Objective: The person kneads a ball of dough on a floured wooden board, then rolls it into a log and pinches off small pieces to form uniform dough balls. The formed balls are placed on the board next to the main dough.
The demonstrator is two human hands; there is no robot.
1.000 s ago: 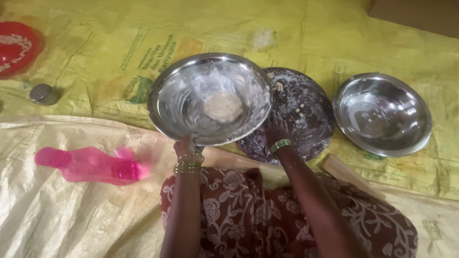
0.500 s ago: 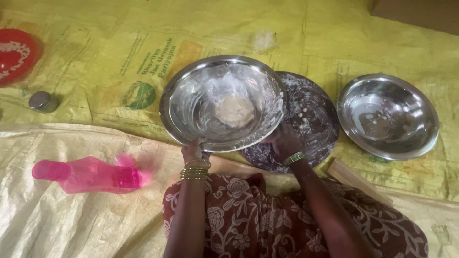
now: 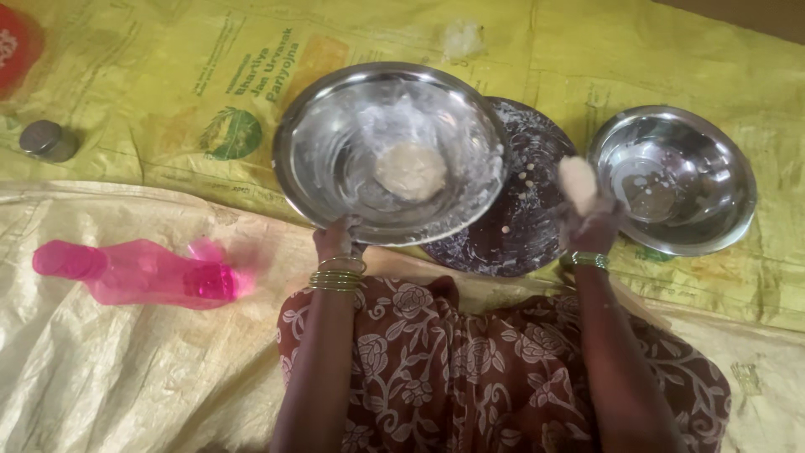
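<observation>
Two steel bowls are in view, and your hands work between them. Your left hand keeps a closed grip on the near rim of the large steel bowl, which is tilted toward you and raised over the yellow printed sheet. A round lump of dough sits in the bottom of this bowl, and a floury film coats the inner wall. Your right hand is clear of the large bowl and holds a small piece of dough pinched upright in its fingers, just beside the left rim of the smaller steel bowl. The smaller bowl rests on the sheet and carries pale smears inside. A dark round plate, speckled with flour, lies between the two bowls, partly under the large one. A pink plastic bottle lies on its side on the pale woven sheet, well left of your left hand. A small round metal container stands near the left edge, with a red item in the top left corner.
</observation>
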